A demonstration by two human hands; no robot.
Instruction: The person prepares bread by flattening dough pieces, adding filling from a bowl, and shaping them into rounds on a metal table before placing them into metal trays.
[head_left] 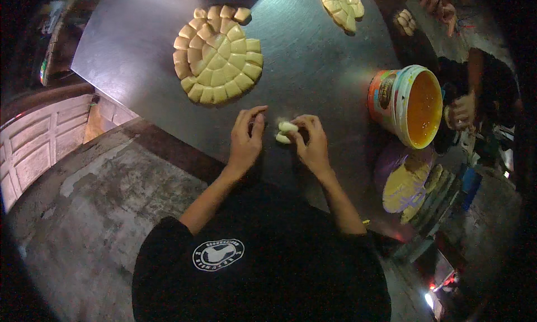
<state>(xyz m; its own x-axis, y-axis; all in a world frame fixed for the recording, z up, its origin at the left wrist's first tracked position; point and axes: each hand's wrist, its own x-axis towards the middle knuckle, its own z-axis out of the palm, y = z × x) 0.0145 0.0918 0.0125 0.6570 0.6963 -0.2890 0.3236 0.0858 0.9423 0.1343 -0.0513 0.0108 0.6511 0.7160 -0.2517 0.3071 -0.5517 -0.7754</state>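
My right hand (312, 143) pinches small pale dough pieces (287, 132) just above or on the steel table (128, 48). Just left of them my left hand (247, 135) has its fingers apart and slightly curved, holding nothing. Beyond my hands lies a round cluster of many cut dough pieces (218, 62), pale yellow with browner pieces on its left and upper part. A second, similar cluster (341, 6) sits at the far edge of the table.
Right of me are a tilted bucket of orange-yellow liquid (420, 112), a purple tub (403, 182) and stacked trays (433, 193). Another person's hand (463, 112) is behind the bucket; more hands (433, 3) are at upper right beside small dough pieces (405, 21).
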